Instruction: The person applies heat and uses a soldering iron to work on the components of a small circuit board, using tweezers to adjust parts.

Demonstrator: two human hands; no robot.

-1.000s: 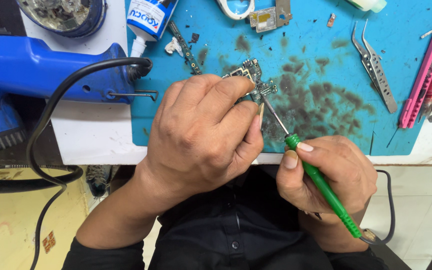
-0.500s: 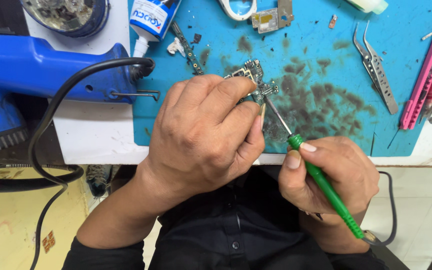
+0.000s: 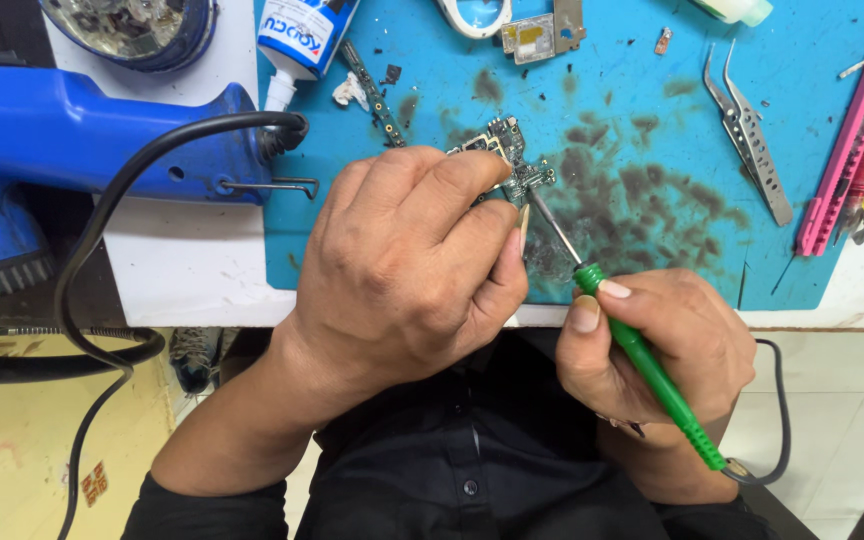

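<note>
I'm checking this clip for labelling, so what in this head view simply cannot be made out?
- Circuit board: head view; the left hand covers its near part, so its full outline is hidden.
- Green-handled tool: the right hand wraps the handle; whether its tip touches the board is too small to tell.
- Blue tool: cut off by the left edge.
- Pink tool: cut off by the right edge.
- Tweezers: tips too small to judge.
</note>
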